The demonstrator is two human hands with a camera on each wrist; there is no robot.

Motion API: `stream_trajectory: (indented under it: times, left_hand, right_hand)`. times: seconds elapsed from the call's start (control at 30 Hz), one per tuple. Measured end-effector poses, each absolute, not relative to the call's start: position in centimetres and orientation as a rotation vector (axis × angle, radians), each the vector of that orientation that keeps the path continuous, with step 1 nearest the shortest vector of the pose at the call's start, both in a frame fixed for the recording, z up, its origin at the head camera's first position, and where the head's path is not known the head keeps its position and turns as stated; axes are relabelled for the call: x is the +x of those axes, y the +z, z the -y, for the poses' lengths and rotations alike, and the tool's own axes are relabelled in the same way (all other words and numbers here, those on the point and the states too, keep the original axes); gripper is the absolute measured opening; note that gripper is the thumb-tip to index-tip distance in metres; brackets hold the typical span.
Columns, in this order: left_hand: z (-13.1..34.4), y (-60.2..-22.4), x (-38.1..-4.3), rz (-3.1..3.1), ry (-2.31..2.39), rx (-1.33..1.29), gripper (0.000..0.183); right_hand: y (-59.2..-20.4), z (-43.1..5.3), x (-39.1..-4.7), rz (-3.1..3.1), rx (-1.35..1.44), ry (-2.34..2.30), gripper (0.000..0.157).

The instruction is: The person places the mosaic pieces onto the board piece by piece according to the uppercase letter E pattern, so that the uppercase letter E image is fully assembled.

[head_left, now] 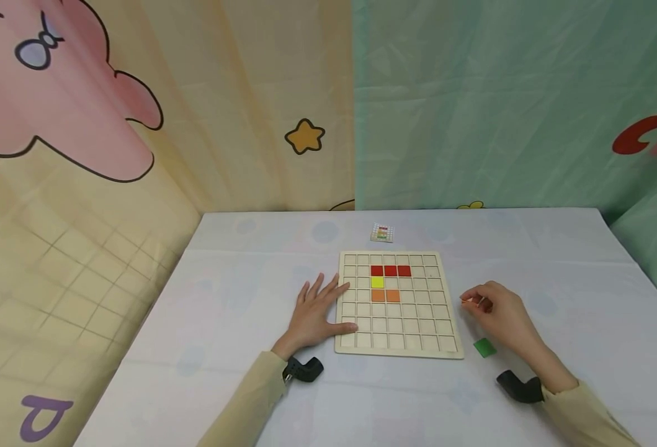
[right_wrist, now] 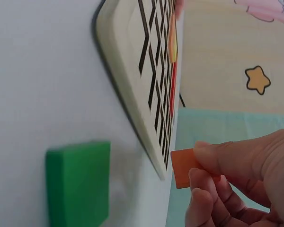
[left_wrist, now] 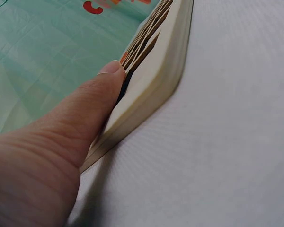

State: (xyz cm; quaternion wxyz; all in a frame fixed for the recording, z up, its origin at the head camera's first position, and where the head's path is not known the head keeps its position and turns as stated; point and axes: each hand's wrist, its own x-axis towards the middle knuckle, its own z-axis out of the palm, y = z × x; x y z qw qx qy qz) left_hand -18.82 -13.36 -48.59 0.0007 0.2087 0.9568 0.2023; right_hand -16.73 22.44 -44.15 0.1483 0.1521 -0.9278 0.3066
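A wooden grid board [head_left: 397, 341] lies on the table with three red tiles [head_left: 391, 271] in a row, one yellow tile [head_left: 377, 282] and two orange tiles [head_left: 386, 296] set in its squares. My left hand [head_left: 312, 315] is spread at the board's left edge, its thumb and fingertips resting on the rim. To the right of the board, my right hand [head_left: 501, 313] pinches an orange tile [right_wrist: 182, 168] between thumb and fingers, held apart from the board. Close below that hand a green tile [head_left: 484, 347] lies on the table.
A small pattern card [head_left: 382, 233] with coloured squares lies behind the board. The white-covered table [head_left: 222, 279] meets printed curtains [head_left: 250, 105] at the back and left. A black wrist mount [head_left: 520, 388] sits at the right sleeve, and another [head_left: 304, 369] at the left.
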Motion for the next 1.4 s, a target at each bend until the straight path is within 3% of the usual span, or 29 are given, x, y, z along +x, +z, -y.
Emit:
stream_trajectory:
  times: [0.37, 0.8, 1.4]
  left_hand:
    - [13.4, -48.7, -18.8, -3.013, 0.663, 0.678, 0.087]
    - [13.3, -48.4, -18.7, -3.005, 0.645, 0.651, 0.087]
    - [13.3, -48.4, -18.7, -3.003, 0.646, 0.646, 0.088]
  right_hand:
    - [-44.4, -17.8, -19.0, 2.689, 0.803, 1.057, 0.017]
    - [-45.2, -15.8, -21.0, 2.731, 0.794, 1.053, 0.013]
    - [-45.1, -15.2, -20.7, 2.845, 0.736, 0.815, 0.015]
